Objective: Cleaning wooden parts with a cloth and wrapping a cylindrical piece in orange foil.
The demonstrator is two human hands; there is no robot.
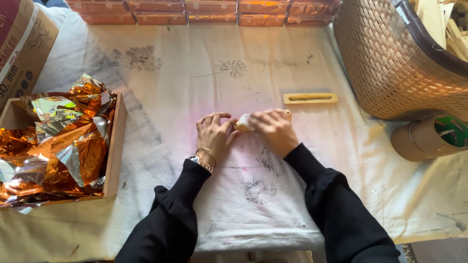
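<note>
Both hands sat close together mid-table on the stained white cloth (253, 73); the right hand (275, 130) was clamped over a small pale wooden piece (242, 123), the left hand (214, 135) touching its near end with curled fingers; a flat yellow wooden slat (310, 98) lay just beyond; wooden tray (117, 146) of orange foil sheets (58, 141) off left; woven basket (390, 63) and tape roll (429, 139) off right.

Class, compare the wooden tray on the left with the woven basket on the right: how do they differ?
The wooden tray is shallow with flat, plain walls; the woven basket is deep, with a lattice weave and a dark rim. The tray holds crumpled orange and silver foil; the basket holds pale wooden pieces. Both rest on the stained white cloth.
</note>
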